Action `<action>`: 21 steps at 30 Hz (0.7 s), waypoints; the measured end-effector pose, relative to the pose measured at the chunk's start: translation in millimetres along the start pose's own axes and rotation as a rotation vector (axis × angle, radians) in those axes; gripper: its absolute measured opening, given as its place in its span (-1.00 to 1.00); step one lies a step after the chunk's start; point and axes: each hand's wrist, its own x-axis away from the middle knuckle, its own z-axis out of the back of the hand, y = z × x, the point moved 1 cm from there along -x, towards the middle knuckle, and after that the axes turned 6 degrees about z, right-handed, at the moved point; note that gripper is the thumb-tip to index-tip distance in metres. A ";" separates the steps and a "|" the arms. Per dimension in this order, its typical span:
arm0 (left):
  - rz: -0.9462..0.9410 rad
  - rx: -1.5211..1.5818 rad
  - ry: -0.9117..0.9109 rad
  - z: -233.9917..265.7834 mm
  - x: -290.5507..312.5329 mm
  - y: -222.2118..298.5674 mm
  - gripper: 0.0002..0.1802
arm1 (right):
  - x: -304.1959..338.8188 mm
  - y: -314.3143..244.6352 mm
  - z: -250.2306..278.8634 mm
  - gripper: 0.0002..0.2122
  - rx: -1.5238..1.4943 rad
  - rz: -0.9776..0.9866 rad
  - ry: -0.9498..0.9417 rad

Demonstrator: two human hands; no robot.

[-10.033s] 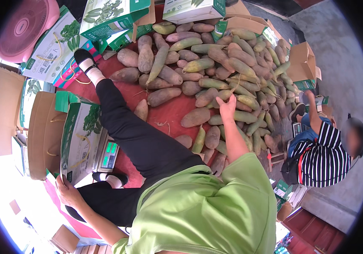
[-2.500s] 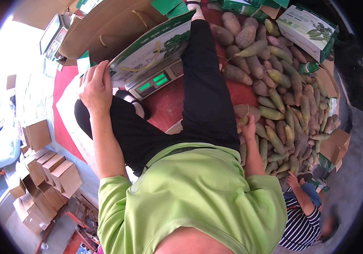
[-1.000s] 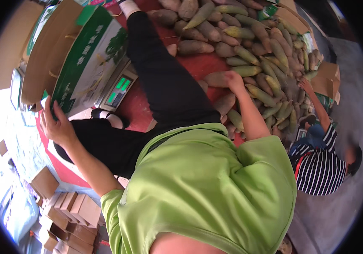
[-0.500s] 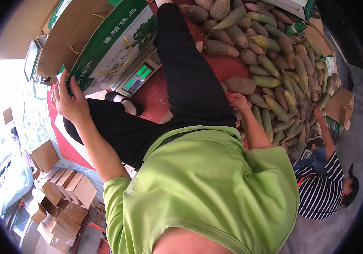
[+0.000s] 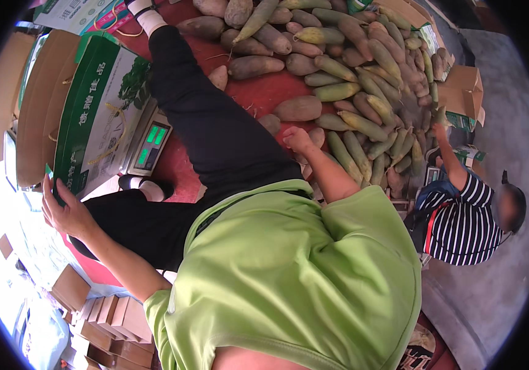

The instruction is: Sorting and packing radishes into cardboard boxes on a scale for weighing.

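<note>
My left hand (image 5: 67, 213) is at the lower corner of a green and white carton (image 5: 99, 102); its fingers and thumb close around the carton's edge. The carton stands tilted, with a yellow cord handle, beside a scale (image 5: 151, 148) with a lit green display. My right hand (image 5: 298, 140) is curled into a fist near my hip, at the near edge of a heap of long green and earthy-brown radishes (image 5: 363, 123). Nothing shows in that fist. One large brown radish (image 5: 298, 108) lies just beyond it on the red cloth (image 5: 240, 92).
A person in a striped shirt (image 5: 461, 225) reaches a hand (image 5: 440, 132) to the heap's right side. An open brown box (image 5: 461, 92) lies beyond that hand. Several folded cardboard boxes (image 5: 116, 317) stand at the lower left. My legs (image 5: 209, 105) stretch across the red cloth.
The view has shifted, so the carton, scale and radishes sit further left. My left hand stays at the carton's corner and my right fist by the heap. The other person sits more upright.
</note>
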 end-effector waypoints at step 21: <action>-0.064 -0.040 0.035 -1.3 -5.7 14.2 -0.78 | -19.8 -0.1 38.7 -0.80 0.011 -0.005 0.108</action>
